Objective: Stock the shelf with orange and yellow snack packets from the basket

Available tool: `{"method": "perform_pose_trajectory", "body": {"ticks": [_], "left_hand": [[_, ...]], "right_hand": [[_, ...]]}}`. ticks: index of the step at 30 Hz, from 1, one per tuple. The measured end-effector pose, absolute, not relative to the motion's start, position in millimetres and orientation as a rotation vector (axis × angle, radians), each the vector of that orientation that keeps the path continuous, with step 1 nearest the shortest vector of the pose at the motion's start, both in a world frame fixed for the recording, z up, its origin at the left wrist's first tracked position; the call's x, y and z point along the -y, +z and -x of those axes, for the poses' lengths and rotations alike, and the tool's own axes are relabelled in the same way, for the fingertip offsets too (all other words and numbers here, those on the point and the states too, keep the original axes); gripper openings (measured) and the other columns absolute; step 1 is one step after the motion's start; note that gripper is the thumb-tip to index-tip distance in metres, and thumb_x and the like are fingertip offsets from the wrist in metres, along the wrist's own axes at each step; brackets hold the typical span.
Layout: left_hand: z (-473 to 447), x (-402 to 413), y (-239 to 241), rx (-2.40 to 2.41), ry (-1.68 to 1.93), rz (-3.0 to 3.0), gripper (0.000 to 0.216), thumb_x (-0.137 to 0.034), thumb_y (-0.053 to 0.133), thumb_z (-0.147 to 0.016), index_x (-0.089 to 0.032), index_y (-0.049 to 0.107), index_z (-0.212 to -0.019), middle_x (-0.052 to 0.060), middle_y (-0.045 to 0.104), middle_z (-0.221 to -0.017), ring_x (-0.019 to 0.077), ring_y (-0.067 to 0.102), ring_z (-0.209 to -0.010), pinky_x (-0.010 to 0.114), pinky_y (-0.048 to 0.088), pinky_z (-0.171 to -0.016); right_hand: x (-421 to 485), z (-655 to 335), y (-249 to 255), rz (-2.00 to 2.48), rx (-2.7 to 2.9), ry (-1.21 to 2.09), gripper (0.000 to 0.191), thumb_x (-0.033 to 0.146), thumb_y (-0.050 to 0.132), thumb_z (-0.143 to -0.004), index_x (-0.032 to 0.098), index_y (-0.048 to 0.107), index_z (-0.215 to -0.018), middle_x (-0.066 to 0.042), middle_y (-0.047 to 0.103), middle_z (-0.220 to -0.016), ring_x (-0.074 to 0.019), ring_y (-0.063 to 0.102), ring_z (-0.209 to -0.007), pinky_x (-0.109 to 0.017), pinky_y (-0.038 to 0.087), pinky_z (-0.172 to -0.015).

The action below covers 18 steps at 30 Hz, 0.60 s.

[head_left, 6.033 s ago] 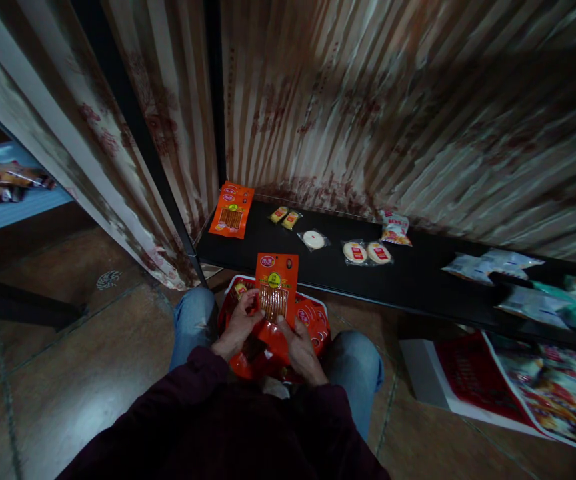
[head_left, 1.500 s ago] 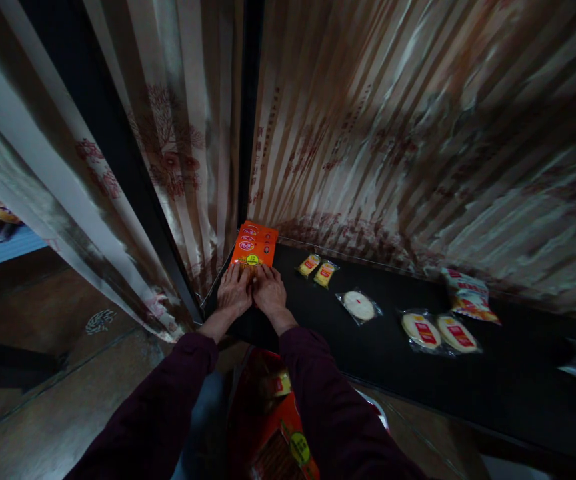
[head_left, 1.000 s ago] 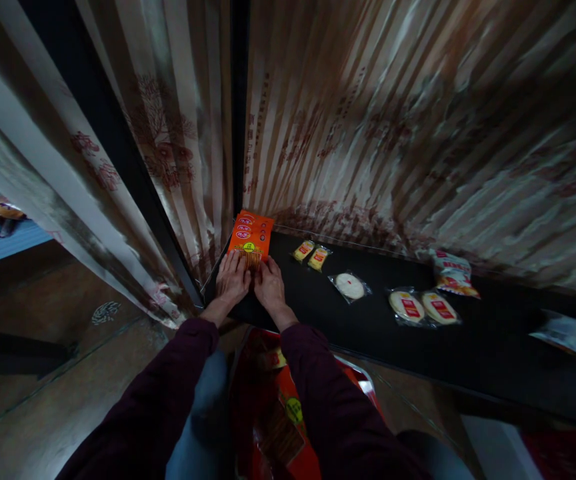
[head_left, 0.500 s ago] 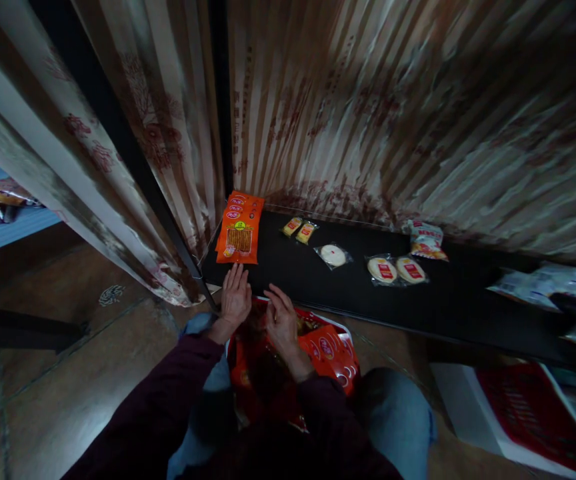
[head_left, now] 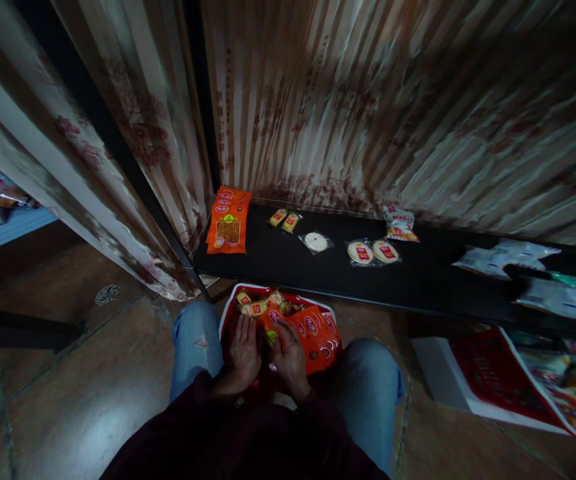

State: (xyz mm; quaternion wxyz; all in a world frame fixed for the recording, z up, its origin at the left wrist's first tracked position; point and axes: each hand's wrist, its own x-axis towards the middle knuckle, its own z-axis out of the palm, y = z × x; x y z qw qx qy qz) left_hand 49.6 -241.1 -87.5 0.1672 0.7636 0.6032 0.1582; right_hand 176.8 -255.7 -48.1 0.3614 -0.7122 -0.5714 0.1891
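Both hands are down in a red basket [head_left: 225, 319] between the knees, which holds orange snack packets [head_left: 317, 337] and small yellow-wrapped snacks [head_left: 254, 308]. My left hand [head_left: 245, 352] lies with fingers stretched out along the left side of an orange packet. My right hand [head_left: 291, 357] has its fingers bent over that same packet's right side, gripping it; the palm side is hidden. On the left end of the black shelf [head_left: 288, 267] lies a stack of orange snack packets [head_left: 228, 223], apart from both hands.
Along the shelf lie two small yellow packets [head_left: 284, 220], round white wrapped snacks [head_left: 317, 242], a white-and-red bag [head_left: 401, 224] and pale packets [head_left: 553, 298]. A box of snacks [head_left: 498, 380] stands on the floor at right. A black post [head_left: 113, 147] rises at left before a curtain.
My left hand has drawn back from the shelf's front edge into the basket. My right hand has moved lower among the orange packets. The stack on the shelf stays put.
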Motion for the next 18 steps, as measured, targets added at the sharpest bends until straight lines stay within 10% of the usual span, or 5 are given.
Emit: {"method": "perform_pose_trajectory", "body": {"ticks": [6, 18], "left_hand": [[-42, 238, -82, -1.824, 0.386, -2.031, 0.047, -0.035, 0.05, -0.086, -0.013, 0.054, -0.127, 0.016, 0.057, -0.129, 0.0311, 0.049, -0.123, 0.047, 0.041, -0.104], [-38, 231, -77, -1.768, 0.732, -1.829, 0.009, -0.023, 0.055, -0.081, -0.02, 0.059, -0.089, 0.009, 0.062, -0.093, 0.0262, 0.054, -0.097, 0.043, 0.044, -0.089]], "right_hand": [[303, -177, -50, 2.035, 1.449, 0.516, 0.034, 0.024, 0.039, -0.086, 0.021, 0.063, -0.11, -0.011, 0.063, -0.11, -0.023, 0.064, -0.098, -0.036, 0.053, -0.086], [306, -177, -63, 2.026, 1.353, 0.471, 0.047, 0.03, 0.043, -0.083, 0.015, 0.051, -0.126, -0.018, 0.048, -0.13, -0.0299, 0.058, -0.111, -0.047, 0.049, -0.094]]}}
